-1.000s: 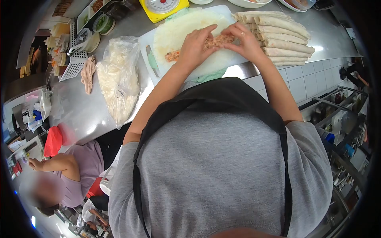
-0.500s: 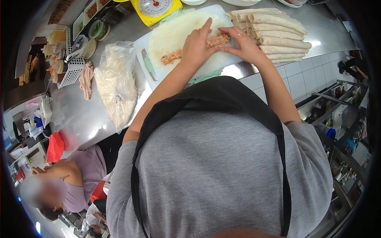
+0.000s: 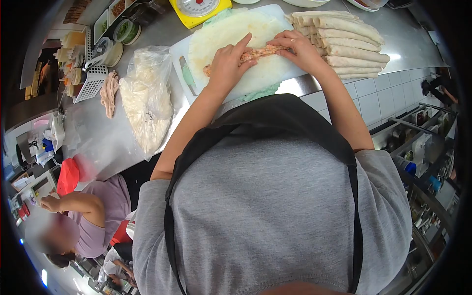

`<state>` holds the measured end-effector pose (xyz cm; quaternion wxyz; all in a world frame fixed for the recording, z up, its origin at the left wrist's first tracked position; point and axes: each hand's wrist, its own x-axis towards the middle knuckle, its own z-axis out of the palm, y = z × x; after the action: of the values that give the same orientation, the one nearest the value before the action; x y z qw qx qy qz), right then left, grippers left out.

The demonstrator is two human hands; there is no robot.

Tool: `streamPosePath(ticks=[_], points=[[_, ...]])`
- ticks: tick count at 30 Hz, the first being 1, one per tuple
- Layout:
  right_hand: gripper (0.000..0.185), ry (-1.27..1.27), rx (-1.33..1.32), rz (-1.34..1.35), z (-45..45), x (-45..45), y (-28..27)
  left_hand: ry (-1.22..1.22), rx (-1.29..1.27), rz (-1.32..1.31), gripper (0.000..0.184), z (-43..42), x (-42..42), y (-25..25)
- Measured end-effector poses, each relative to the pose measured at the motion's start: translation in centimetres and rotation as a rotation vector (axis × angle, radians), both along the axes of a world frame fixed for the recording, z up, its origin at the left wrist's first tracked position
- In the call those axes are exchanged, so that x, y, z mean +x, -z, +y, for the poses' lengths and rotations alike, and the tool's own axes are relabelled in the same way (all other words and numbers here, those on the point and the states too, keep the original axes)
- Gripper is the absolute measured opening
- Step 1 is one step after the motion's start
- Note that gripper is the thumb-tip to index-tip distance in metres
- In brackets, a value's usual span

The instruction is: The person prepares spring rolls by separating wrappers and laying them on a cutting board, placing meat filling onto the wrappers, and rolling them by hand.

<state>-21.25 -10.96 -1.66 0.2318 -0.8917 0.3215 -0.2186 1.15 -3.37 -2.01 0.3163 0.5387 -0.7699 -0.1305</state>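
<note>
A pale round wrapper [image 3: 201, 42] lies on a white cutting board [image 3: 282, 17], with a long strip of orange-pink filling [image 3: 259, 52] across it. My left hand [image 3: 230, 61] touches the filling's middle-left part, thumb and fingers apart on either side. Further right, my right hand [image 3: 296, 49] pinches the filling's right end between thumb and fingers. Close to the right hand is a stack of several rolled wraps [image 3: 351, 44]. Green cloth [image 3: 260, 93] shows under the board's edge.
Left of the board lie a plastic bag of pale wrappers [image 3: 146, 98] and a crumpled pinkish cloth [image 3: 109, 93]. A yellow scale [image 3: 199, 11] stands behind. A white basket [image 3: 91, 83] holds containers. Another person [image 3: 101, 211] is at the lower left.
My left hand has moved left along the filling, away from my right hand. My right hand has closed on the right end. The filling between them looks longer and thinner.
</note>
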Motion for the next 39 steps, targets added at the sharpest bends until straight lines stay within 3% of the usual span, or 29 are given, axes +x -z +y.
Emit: streamPosePath(ticks=[4,6,10,12,18,20,31,34,36,39], points=[[0.032,-0.075,0.054,0.013,-0.1,0.4,-1.1,-0.056,-0.086,-0.071,0.071,0.5,-0.5,-0.7],[0.034,-0.048,0.092,-0.134,0.3,0.4,-1.8,-0.098,-0.139,-0.11,0.071,0.7,-0.7,-0.9],[0.035,0.125,-0.001,-0.104,0.3,0.1,-1.7,-0.107,0.018,-0.048,0.07,0.8,-1.1,-0.5],[0.033,0.036,0.096,0.022,-0.2,-0.3,-1.3,-0.09,0.102,0.022,0.069,0.7,-1.7,-0.3],[0.033,-0.111,0.163,0.004,-1.0,-0.3,-2.0,0.005,0.015,0.016,0.067,-0.8,-3.2,-0.7],[0.034,-0.114,0.172,-0.01,-1.1,-0.4,-1.8,-0.026,0.129,0.009,0.067,-1.1,-3.3,-0.6],[0.039,-0.094,0.223,0.056,-0.8,-0.1,-2.7,-0.094,0.072,0.086,0.071,2.8,3.2,-0.5],[0.034,0.009,0.136,0.082,0.3,1.7,-4.0,-0.111,0.069,0.104,0.072,3.2,3.6,-0.2],[0.027,-0.177,-0.014,-0.021,0.5,3.5,-4.6,-0.117,0.081,0.105,0.072,3.3,3.4,-0.4],[0.016,-0.241,-0.035,-0.056,1.2,6.0,-3.9,-0.124,0.018,0.264,0.061,3.2,2.8,-1.4]])
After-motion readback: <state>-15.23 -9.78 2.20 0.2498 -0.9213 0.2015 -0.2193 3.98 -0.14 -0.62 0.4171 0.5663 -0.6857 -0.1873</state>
